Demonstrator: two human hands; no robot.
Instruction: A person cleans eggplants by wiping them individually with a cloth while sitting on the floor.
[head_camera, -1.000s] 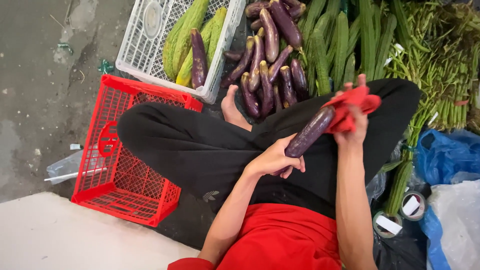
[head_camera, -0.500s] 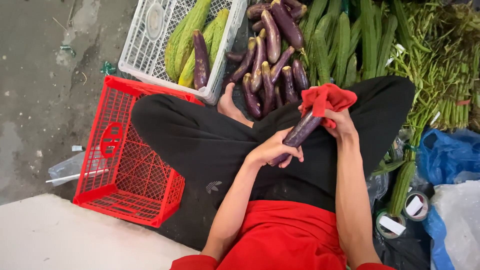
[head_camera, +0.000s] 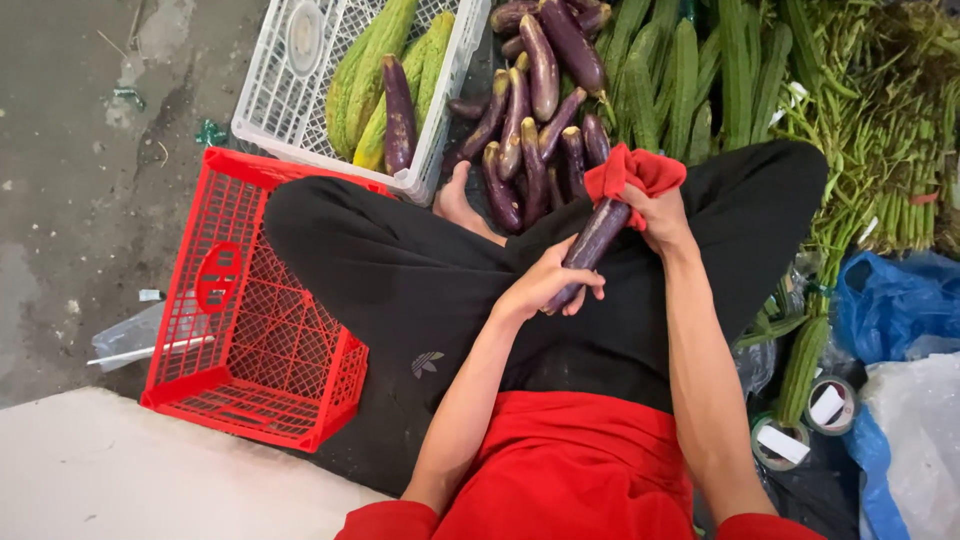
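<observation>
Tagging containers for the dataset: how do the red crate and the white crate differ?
The red crate holds no vegetables that show; the white crate holds ridged green gourds and one purple eggplant. The red crate sits right beside the person's knee; the white crate lies farther off, beside the eggplant pile. The red crate has an oval handle cutout in its wall; the white has an oval patch on its floor. Both are open plastic lattice crates on the concrete floor.

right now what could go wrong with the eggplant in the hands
The left hand grips only the lower end of the eggplant, so it might slip onto the lap. The red cloth in the right hand covers the upper end, hiding any marks there.
</observation>
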